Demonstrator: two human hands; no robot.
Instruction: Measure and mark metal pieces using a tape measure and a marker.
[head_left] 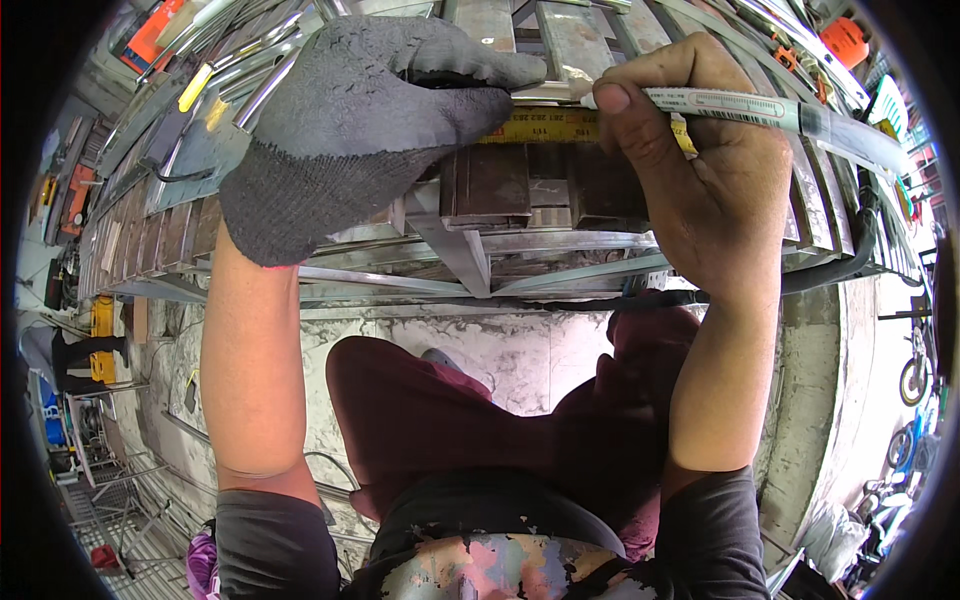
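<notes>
- Steel tape measure (540, 126): at about 12:30 from the view's centre, laid crosswise over the slatted metal bench (485, 190), just beside a thin bright metal strip (552, 92).
- Left hand (365, 120), gloved, 11 o'clock: thumb and forefinger narrow over the strip and tape; whether they pinch or merely press, I cannot tell.
- Right hand (715, 190), bare, 2 o'clock: gripping a white marker pen (720, 103), its tip toward 9 o'clock, near the strip.
- The step looks like marking a length; best to press tape and strip together so neither creeps.
- Sight the graduation squarely from above, avoiding parallax.
- Tilt the pen steeper, then draw 1 short, fine line.
</notes>
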